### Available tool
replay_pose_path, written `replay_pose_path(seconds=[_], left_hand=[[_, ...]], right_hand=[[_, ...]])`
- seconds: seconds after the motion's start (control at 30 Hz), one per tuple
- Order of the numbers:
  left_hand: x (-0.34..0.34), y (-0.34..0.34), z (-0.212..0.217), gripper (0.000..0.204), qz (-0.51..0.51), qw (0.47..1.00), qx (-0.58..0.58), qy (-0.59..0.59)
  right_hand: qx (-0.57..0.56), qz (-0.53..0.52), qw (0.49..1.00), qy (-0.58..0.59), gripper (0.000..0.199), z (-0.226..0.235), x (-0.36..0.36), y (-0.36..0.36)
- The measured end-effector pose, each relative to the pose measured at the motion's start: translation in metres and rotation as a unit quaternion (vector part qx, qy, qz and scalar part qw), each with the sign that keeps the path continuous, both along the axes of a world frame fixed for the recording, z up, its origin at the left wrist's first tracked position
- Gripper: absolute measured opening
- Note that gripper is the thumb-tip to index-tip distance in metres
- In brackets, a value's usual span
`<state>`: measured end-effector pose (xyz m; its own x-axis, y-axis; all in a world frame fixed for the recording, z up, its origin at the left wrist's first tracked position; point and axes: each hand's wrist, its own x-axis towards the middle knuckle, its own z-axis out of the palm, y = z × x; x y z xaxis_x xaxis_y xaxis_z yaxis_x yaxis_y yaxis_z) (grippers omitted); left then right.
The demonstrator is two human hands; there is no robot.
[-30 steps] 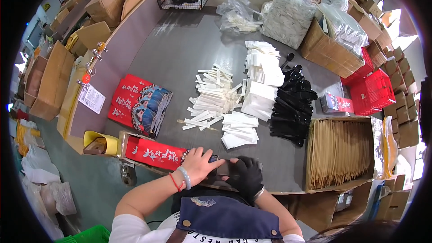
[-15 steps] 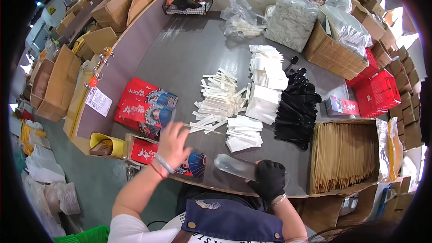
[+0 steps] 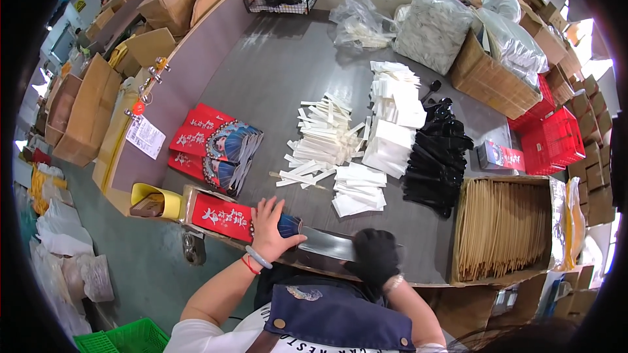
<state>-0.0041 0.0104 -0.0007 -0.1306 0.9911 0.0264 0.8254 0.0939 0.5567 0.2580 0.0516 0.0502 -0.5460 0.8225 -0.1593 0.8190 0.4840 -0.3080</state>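
My left hand (image 3: 273,227), bare and with fingers spread, lies on a red printed packet (image 3: 222,216) with a blue fan-shaped picture at its right end, in a shallow box at the table's front edge. My black-gloved right hand (image 3: 375,256) is closed on a long, shiny, round-ended piece (image 3: 327,244), clear or metallic. Its left end meets the packet's right end; whether it goes inside, I cannot tell. Beyond the left hand lies a stack of similar red packets (image 3: 212,147). Nearest ahead of the right hand are small white packets (image 3: 358,189).
White strips (image 3: 324,137), more white packets (image 3: 392,147) and black-wrapped spoons (image 3: 437,157) lie mid-table. A box of wooden chopsticks (image 3: 504,229) stands at right, red baskets (image 3: 559,144) behind it. A yellow container (image 3: 156,201) sits at the left corner. Another person (image 3: 500,0) works at far right.
My left hand has come down onto the red packet at the front edge. My right hand has moved left with the shiny piece, bringing its end to the packet.
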Motion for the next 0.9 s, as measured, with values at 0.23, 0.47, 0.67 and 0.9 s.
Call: replay_pose_path(seconds=[0.23,0.47,0.67,0.9], left_hand=[[-0.01,0.027,0.013,0.075,-0.052,0.999,-0.012,-0.006],[-0.031,0.102,-0.011,0.021,-0.097,0.979,0.123,0.13],[-0.039,0.115,-0.01,0.012,-0.162,0.97,0.083,0.16],[0.005,0.116,0.011,0.008,-0.162,0.983,0.071,-0.05]], right_hand=[[0.062,0.019,0.979,0.195,0.055,-0.021,-0.034,0.009],[0.213,-0.232,0.94,0.131,0.041,-0.022,0.103,0.028],[0.235,-0.5,0.829,0.084,0.035,-0.036,0.263,0.017],[0.194,-0.523,0.825,-0.092,0.03,-0.032,0.322,0.008]])
